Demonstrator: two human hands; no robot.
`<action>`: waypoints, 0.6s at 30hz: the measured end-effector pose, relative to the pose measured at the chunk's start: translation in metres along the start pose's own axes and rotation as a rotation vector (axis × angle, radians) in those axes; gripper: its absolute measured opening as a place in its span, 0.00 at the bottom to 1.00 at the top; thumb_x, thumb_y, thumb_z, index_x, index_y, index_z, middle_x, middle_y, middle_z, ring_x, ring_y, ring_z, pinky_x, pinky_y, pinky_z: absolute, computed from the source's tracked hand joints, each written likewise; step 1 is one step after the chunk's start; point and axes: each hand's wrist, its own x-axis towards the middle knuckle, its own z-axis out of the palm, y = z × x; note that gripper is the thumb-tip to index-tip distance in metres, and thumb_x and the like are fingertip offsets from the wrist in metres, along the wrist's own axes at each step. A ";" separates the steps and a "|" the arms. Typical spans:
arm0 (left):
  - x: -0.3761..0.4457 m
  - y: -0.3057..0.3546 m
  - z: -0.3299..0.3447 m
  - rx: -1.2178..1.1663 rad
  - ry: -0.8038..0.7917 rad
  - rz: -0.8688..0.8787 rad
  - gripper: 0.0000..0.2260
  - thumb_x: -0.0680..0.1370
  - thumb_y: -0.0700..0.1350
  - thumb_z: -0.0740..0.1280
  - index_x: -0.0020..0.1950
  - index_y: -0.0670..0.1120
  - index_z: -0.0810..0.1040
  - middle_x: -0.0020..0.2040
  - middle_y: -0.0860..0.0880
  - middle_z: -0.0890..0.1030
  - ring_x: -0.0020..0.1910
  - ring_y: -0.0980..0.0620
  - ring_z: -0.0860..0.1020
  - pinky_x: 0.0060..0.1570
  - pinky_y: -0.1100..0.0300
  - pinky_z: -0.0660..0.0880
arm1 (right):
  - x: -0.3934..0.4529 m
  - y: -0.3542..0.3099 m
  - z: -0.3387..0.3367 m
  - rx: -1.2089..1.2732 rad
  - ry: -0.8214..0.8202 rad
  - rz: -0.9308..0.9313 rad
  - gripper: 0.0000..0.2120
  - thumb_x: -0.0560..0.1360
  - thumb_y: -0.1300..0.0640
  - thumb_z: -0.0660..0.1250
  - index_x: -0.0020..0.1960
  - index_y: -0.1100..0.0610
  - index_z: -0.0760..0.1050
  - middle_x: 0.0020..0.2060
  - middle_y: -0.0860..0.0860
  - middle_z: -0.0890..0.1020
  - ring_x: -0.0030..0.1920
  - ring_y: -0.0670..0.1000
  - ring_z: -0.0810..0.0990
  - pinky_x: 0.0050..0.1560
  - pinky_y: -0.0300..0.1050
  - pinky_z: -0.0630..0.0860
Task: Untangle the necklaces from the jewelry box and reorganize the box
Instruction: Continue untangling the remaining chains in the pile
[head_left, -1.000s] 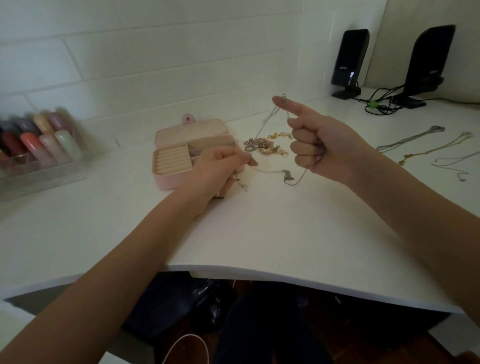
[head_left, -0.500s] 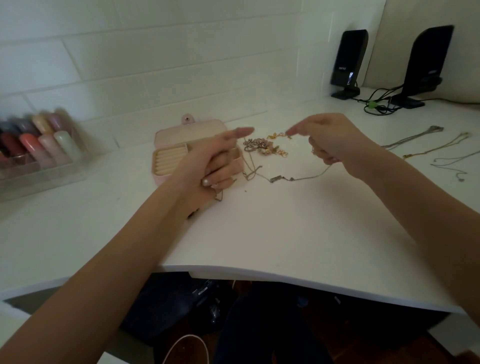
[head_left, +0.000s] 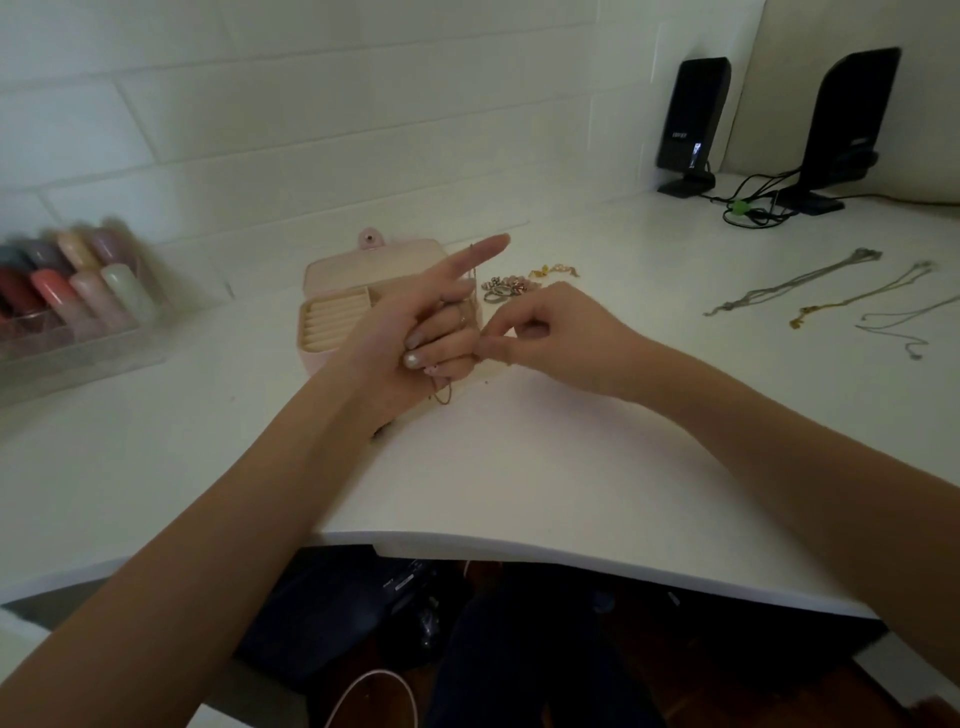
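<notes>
A pink jewelry box (head_left: 332, 312) lies open on the white desk (head_left: 519, 457), its cream ring rolls showing. My left hand (head_left: 415, 338) is raised in front of the box, index finger pointing up, the other fingers curled. A thin chain (head_left: 441, 392) hangs over that index finger and dangles below the palm. My right hand (head_left: 545, 332) pinches the chain beside the left fingertips. A small heap of rings and charms (head_left: 506, 288) lies just behind the hands, with a gold piece (head_left: 553, 270) past it.
Three straightened necklaces (head_left: 800, 283) lie side by side at the right. A clear organizer of coloured bottles (head_left: 67, 301) stands at the left by the wall. Two black speakers (head_left: 691, 124) with cables stand at the back right. The desk's front edge curves near me.
The chain that lay stretched on the desk is now gathered up on my left index finger. My right hand has moved left and down to meet the left hand.
</notes>
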 end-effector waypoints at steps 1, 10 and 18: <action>0.000 0.000 0.000 -0.004 0.007 -0.001 0.18 0.75 0.42 0.58 0.63 0.52 0.76 0.16 0.54 0.58 0.14 0.60 0.58 0.19 0.66 0.53 | 0.001 -0.002 -0.001 0.024 0.016 -0.010 0.07 0.75 0.54 0.69 0.39 0.52 0.82 0.22 0.48 0.65 0.25 0.44 0.60 0.29 0.37 0.60; 0.009 -0.005 -0.007 0.035 0.349 0.012 0.16 0.81 0.38 0.53 0.67 0.49 0.67 0.17 0.54 0.58 0.14 0.59 0.56 0.17 0.70 0.55 | 0.001 -0.002 -0.051 0.846 0.268 0.222 0.15 0.77 0.60 0.57 0.31 0.56 0.65 0.27 0.48 0.60 0.28 0.46 0.54 0.28 0.40 0.49; 0.003 -0.022 -0.003 1.156 0.743 0.459 0.16 0.75 0.44 0.65 0.62 0.54 0.74 0.32 0.56 0.76 0.31 0.57 0.74 0.33 0.62 0.68 | 0.000 0.003 -0.069 0.669 0.303 0.271 0.13 0.77 0.57 0.60 0.34 0.55 0.69 0.22 0.44 0.58 0.26 0.45 0.50 0.24 0.39 0.47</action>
